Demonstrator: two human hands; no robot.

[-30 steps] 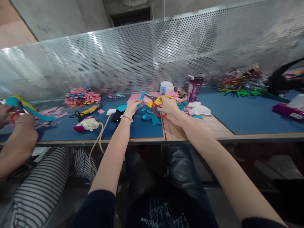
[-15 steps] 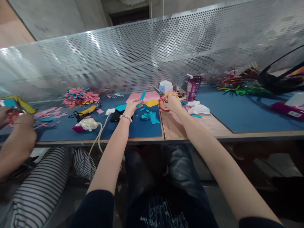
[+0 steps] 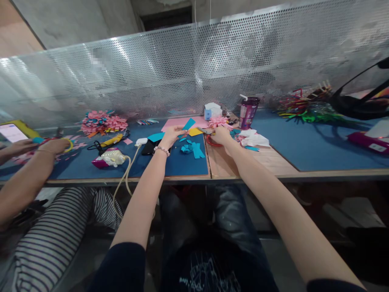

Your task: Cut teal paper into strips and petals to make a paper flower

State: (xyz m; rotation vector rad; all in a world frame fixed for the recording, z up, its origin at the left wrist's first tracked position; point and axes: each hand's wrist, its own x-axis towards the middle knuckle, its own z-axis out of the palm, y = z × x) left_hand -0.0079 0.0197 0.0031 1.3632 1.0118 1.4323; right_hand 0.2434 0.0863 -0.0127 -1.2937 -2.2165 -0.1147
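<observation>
My left hand [image 3: 172, 136] pinches a blue paper strip [image 3: 189, 124] that points up and to the right. In my right hand [image 3: 221, 135] is a pair of scissors [image 3: 206, 131], red-handled, with the blades aimed left toward the strip but apart from it. Below the strip, a yellow paper piece [image 3: 195, 132] and a pink sheet [image 3: 173, 123] lie on the blue mat. Blue cut strips [image 3: 198, 151] and a curled blue paper flower [image 3: 186, 149] rest just in front of my hands. Behind my right hand sits a pink paper flower [image 3: 219, 121].
A purple cup with a straw [image 3: 249, 112] stands behind right, near crumpled white tissue [image 3: 254, 138]. Left are a glue gun [image 3: 109, 158] with its cord, a phone [image 3: 148, 148] and a pink flower bunch [image 3: 103, 123]. A co-worker's hands [image 3: 53, 147] work at far left.
The scissors' blades have swung down from pointing up-left to nearly level, facing the strip. The blue strip has tilted further right. At far left, the co-worker's hands have moved right.
</observation>
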